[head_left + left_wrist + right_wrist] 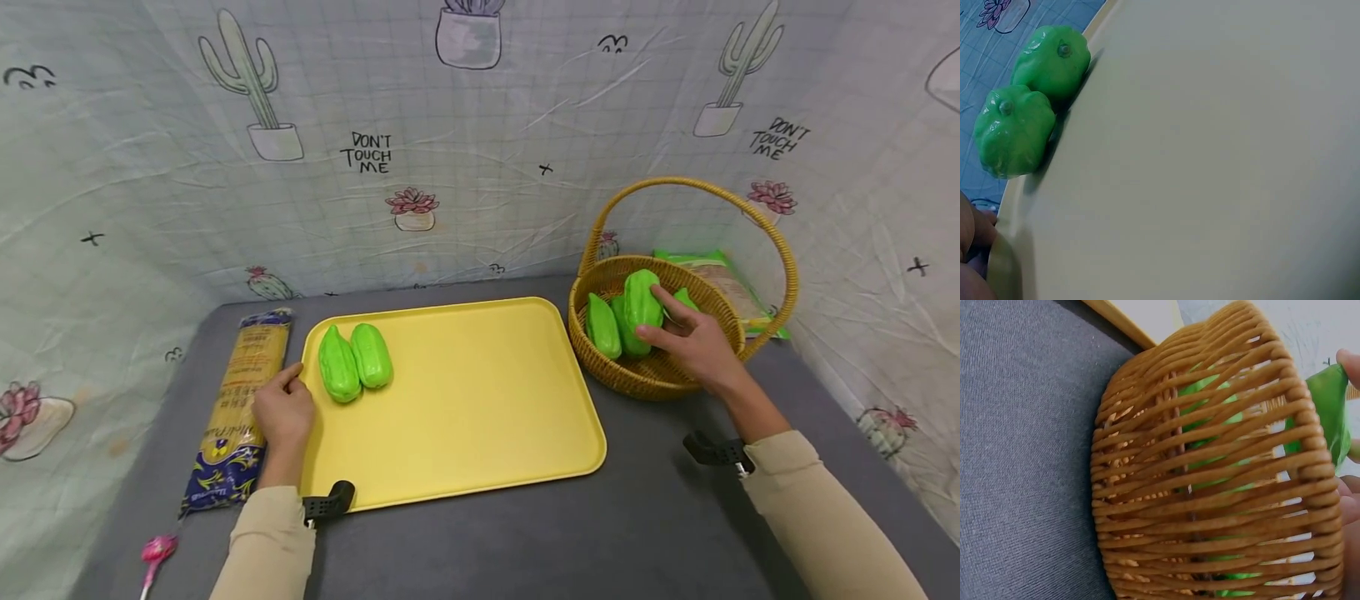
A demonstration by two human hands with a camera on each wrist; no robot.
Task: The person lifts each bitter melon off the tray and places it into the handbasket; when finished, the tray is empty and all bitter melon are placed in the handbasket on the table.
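Note:
My right hand pinches a green ribbed pepper-like vegetable between thumb and fingers, above the wicker basket. More of these green vegetables lie inside the basket, partly hidden by the hand and the held one. In the right wrist view the basket's woven side covers most of the held vegetable. At the left rim of the yellow tray, my left hand grips the edge with curled fingers. Two green vegetables lie side by side on the tray near that hand.
A packet of dry noodles lies left of the tray, with a pink lollipop nearer the front. Behind the basket is a green-edged packet. The basket's tall handle arches above it. A printed cloth hangs behind the grey table.

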